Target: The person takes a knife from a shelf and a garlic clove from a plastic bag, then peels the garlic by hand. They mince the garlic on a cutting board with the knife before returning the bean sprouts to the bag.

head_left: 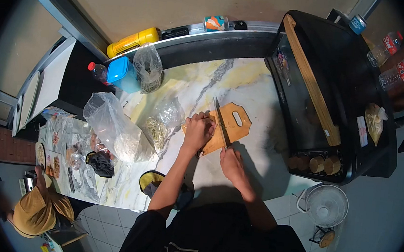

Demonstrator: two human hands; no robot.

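An orange-brown cutting board (242, 129) with a slot handle lies on the marble-patterned counter (226, 73). My right hand (232, 164) is closed round the handle of a knife (220, 118), whose long dark blade crosses the board and points away from me. Just left of the blade, my left hand (198, 131) rests on the board with its fingers curled down. Whatever lies under those fingers is hidden. Small dark bits show on the board near the blade. Left of my left hand is a clear plastic bag (155, 132) with what look like bean sprouts.
A large black oven-like appliance (305, 94) stands on the right. To the left are a white plastic bag (122, 136), a blue-lidded container (118, 70) and a black cloth-like bundle (100, 163). A person in a mustard top (36, 210) is at the far left end.
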